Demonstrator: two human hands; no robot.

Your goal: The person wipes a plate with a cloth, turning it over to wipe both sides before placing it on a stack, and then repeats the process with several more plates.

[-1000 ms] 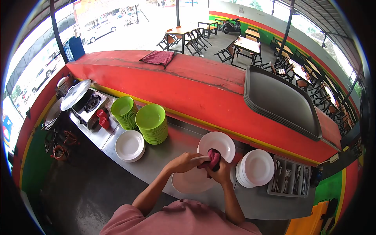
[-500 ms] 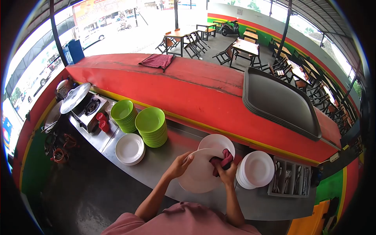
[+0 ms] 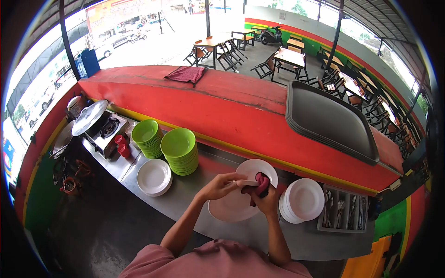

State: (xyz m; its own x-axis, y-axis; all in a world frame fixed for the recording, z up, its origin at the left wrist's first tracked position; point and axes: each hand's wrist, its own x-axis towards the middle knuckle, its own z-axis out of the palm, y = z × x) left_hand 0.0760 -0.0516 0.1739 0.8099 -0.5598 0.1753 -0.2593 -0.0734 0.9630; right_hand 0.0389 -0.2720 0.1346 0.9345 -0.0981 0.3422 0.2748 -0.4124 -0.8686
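My left hand point(image 3: 223, 186) is closed on the upper rim of a white plate point(image 3: 232, 209), fingers on top. My right hand point(image 3: 267, 204) grips a dark red cloth point(image 3: 262, 183), which is folded over the plate's edge at the right. Part of the rim shows as a thin white strip between the fingers and the cloth. Just behind, a second white plate point(image 3: 256, 167) lies on the metal counter, partly covered by my hands. To the right of my right hand stands a stack of white plates point(image 3: 306, 200).
Left along the counter point(image 3: 204, 222) stand white plates point(image 3: 154, 177), stacked green bowls point(image 3: 178, 143), red cups point(image 3: 123, 150) and a stove point(image 3: 109, 127). A cutlery tray point(image 3: 344, 211) is at the right. Dark trays point(image 3: 331, 120) and a cloth point(image 3: 186, 74) lie on the red ledge point(image 3: 222, 90).
My left hand has moved up and to the right along the plate, its fingers now near the cloth. The plate has tilted and shifted slightly up. The cloth now wraps the rim.
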